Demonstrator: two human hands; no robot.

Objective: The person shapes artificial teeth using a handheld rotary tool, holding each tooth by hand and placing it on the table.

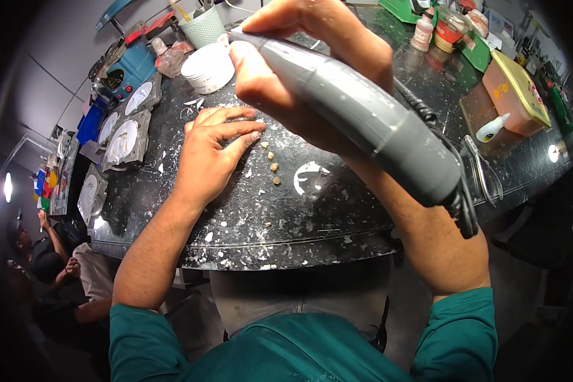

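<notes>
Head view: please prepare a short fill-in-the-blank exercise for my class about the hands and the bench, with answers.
1. The hand gripping the grey handheld tool is the person's ____ one.
2. The hand beside the small tan pieces is the ____ one.
3. Beneath white specks, the bench top is ____.
4. The box lid at the far right is ____.

Missing words: right; left; black; yellow.

Grey is recorded on the handheld tool point(356, 102). The table point(318, 219) is seen as black, speckled and smeared with white. Tan is noted on the small pieces point(274, 167), teal on the sleeves point(458, 328), white on the tub point(207, 71).
</notes>
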